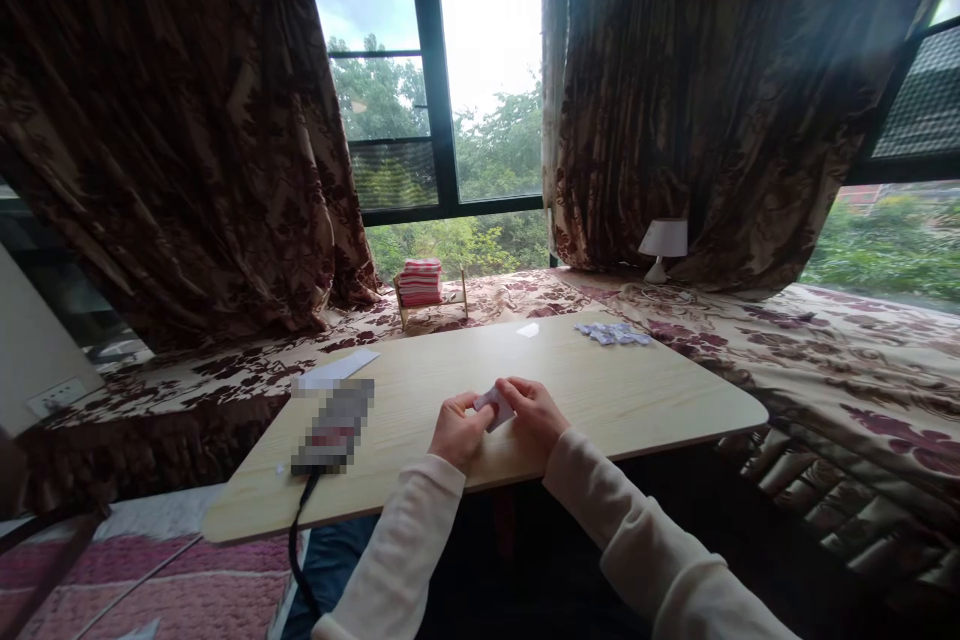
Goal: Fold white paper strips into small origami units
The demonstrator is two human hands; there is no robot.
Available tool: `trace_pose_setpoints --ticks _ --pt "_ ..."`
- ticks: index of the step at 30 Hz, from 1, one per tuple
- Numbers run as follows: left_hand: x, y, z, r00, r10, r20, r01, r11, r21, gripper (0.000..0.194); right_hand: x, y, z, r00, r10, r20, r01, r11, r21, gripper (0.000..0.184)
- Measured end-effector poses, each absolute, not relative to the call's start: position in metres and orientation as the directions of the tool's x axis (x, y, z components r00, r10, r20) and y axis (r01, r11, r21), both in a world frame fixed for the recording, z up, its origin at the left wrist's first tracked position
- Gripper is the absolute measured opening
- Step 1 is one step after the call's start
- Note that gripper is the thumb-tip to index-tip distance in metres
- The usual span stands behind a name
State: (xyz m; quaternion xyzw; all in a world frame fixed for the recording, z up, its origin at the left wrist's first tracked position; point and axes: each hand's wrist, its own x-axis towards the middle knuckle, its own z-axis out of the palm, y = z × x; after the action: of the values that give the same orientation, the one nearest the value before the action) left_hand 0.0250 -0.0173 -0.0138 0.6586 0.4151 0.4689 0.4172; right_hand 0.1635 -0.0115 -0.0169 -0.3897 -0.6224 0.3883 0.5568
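Observation:
Between my two hands, just above the near part of the wooden table (420, 370), is a small whitish piece that looks like paper (501, 410). My left hand (461, 428) grips its left side, thumb lying across it. The fingers of my right hand (534, 410) pinch its upper right edge. Farther back on the tabletop lies a small white piece (528, 330). To the right of that is a loose pile of small pale, bluish-white pieces (611, 333); their exact kind is too small to tell.
At the table's left side lie a white sheet (341, 369) and a blurred-out dark device (334, 427) with a black cable (294, 530). Behind, on the flowered window seat, stand a small rack with folded striped cloths (420, 282) and a white lamp (664, 240).

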Motion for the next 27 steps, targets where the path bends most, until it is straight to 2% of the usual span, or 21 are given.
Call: trace_pose_setpoints --ticks 3,6,10,14,22,27 --pt "0.023 -0.018 -0.012 0.179 0.943 0.281 0.082 -0.299 0.951 0.02 0.168 -0.014 -0.016 -0.077 0.918 0.389 0.061 0.394 -0.917 0.043" --pt "0.021 -0.017 -0.011 0.158 0.946 0.284 0.044 -0.294 0.955 0.022 0.176 -0.02 -0.015 -0.066 0.916 0.395 0.073 0.4 -0.914 0.036" --pt "0.022 -0.017 -0.012 0.161 0.946 0.28 0.059 -0.292 0.955 0.022 0.186 -0.03 -0.015 -0.016 0.891 0.453 0.133 0.451 -0.882 0.029" --pt "0.025 -0.019 -0.011 0.189 0.943 0.273 0.094 -0.294 0.951 0.019 0.187 -0.037 -0.014 -0.093 0.847 0.524 0.206 0.531 -0.822 0.02" --pt "0.025 -0.021 -0.006 0.21 0.936 0.284 0.139 -0.316 0.938 0.018 0.182 -0.035 -0.018 -0.169 0.783 0.599 0.292 0.62 -0.728 0.016" --pt "0.025 -0.02 -0.008 0.223 0.935 0.275 0.148 -0.311 0.939 0.021 0.182 -0.033 -0.023 -0.176 0.752 0.636 0.331 0.653 -0.681 0.023"
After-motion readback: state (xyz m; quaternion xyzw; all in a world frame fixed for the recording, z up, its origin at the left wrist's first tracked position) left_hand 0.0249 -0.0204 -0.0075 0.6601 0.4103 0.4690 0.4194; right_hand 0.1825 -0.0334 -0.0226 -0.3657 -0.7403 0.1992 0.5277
